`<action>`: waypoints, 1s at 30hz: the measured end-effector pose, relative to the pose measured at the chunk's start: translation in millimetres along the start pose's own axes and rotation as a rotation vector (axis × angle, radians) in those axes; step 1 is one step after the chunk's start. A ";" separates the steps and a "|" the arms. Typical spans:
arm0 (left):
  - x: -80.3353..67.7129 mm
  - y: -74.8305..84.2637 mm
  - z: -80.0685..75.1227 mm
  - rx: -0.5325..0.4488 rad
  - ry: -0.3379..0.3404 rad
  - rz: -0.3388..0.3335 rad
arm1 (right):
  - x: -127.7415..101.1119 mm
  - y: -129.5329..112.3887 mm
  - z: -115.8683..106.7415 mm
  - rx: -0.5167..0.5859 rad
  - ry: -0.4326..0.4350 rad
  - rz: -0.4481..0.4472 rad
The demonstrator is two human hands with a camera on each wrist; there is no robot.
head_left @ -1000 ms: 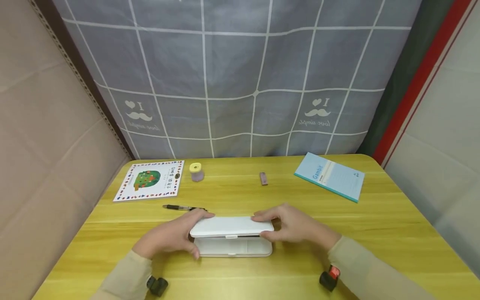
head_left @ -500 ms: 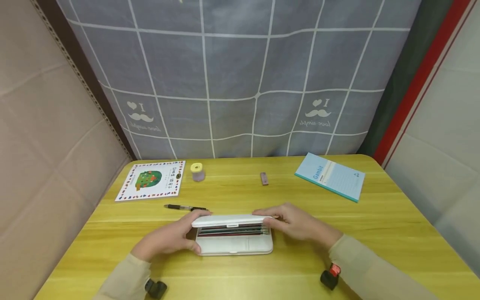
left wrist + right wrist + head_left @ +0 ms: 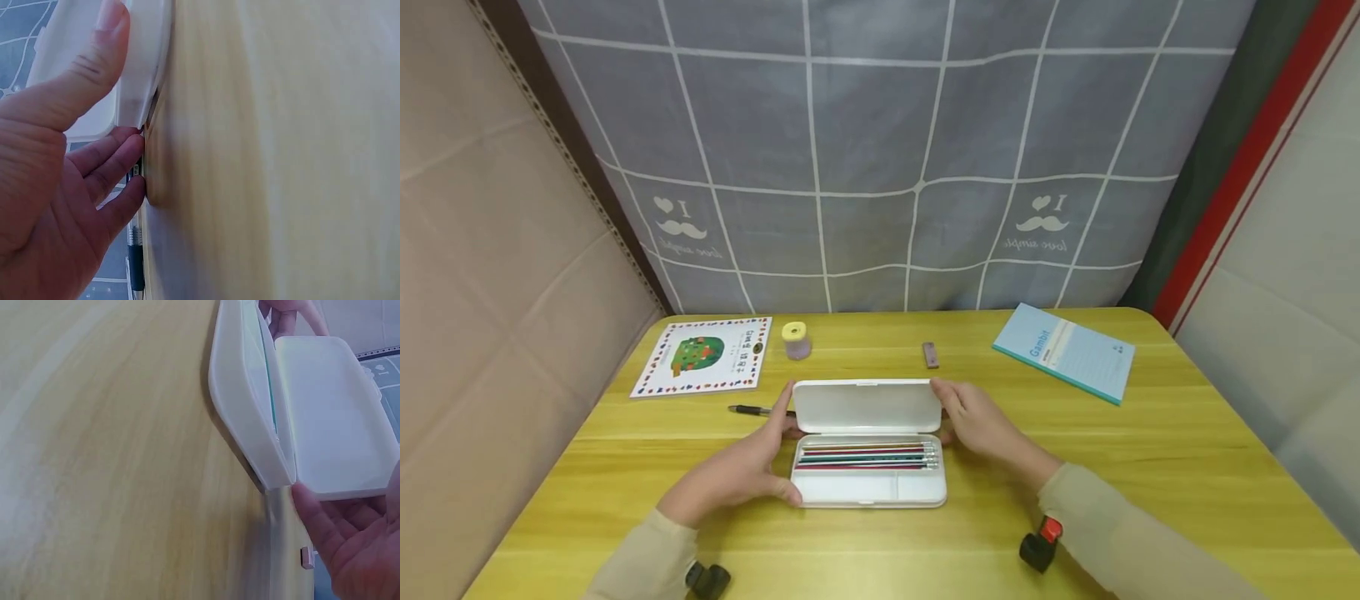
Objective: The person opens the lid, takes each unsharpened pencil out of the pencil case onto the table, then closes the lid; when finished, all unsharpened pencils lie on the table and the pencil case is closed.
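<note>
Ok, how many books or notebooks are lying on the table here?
2. A picture book lies at the far left of the table, and a blue notebook lies at the far right. None seem hidden.

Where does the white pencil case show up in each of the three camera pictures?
Head: the white pencil case lies open at lower centre, between both hands.
Left wrist: its edge is top left, under the left hand's thumb.
Right wrist: it fills the upper right, lid raised.
Shared landmark: the yellow wooden table.
</note>
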State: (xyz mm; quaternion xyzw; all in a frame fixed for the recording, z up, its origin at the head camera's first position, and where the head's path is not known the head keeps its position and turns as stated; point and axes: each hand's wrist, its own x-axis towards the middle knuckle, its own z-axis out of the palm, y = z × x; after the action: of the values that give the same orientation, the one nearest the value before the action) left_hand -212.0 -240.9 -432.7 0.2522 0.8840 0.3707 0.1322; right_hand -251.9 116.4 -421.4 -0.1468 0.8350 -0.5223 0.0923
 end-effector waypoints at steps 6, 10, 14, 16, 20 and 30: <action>-0.3 2.4 0.3 0.046 0.025 -0.014 | 8.5 3.0 0.5 0.041 0.027 0.056; -0.2 1.7 -0.2 0.061 0.025 -0.011 | 11.6 8.5 2.0 0.057 0.052 0.130; 0.4 -0.4 -1.6 0.080 0.006 -0.013 | 12.7 13.1 4.1 0.129 0.043 0.209; 1.0 -1.9 -2.0 0.099 -0.003 -0.022 | 12.9 14.5 5.0 0.158 0.043 0.227; 3.2 -3.6 -2.0 0.115 -0.017 -0.036 | 12.1 16.1 5.5 0.130 0.075 0.234; 3.5 -2.3 -4.6 0.090 -0.016 -0.049 | -9.3 13.8 5.9 -0.229 0.224 -0.240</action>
State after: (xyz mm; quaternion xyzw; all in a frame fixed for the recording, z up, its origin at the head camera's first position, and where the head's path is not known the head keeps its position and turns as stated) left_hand -217.7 -243.1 -431.4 0.2391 0.9046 0.3253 0.1370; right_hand -243.4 120.3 -436.5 -0.1958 0.8704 -0.4444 -0.0815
